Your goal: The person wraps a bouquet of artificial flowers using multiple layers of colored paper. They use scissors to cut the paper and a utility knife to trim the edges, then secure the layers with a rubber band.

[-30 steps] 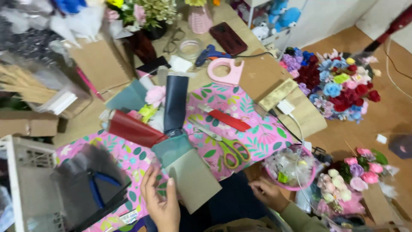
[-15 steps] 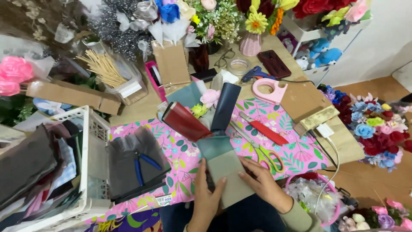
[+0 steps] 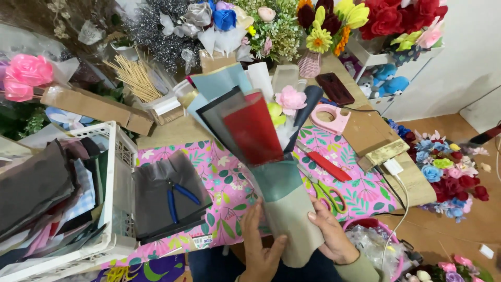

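A: both hands wrapped round the paper bouquet (image 3: 261, 151)?
B: yep; left hand (image 3: 263, 248) and right hand (image 3: 334, 235) grip its stem, raised over the table's (image 3: 407, 177) near edge; squeeze evenly, keep it upright.

Wooden table (image 3: 412, 180) — floral cloth (image 3: 224, 177), scissors (image 3: 327, 192) on it.

Red, teal and grey wrap over a pink floral cloth

The bouquet wrap (image 3: 261, 141) layers a red sheet over dark grey and teal, beige-grey at its base, with a pink flower (image 3: 290, 99) at its 1 o'clock. The cloth (image 3: 219, 183) is pink with green leaves. At 3 o'clock lie green-handled scissors (image 3: 329, 194); at 9 o'clock, blue-handled pliers (image 3: 177, 197).
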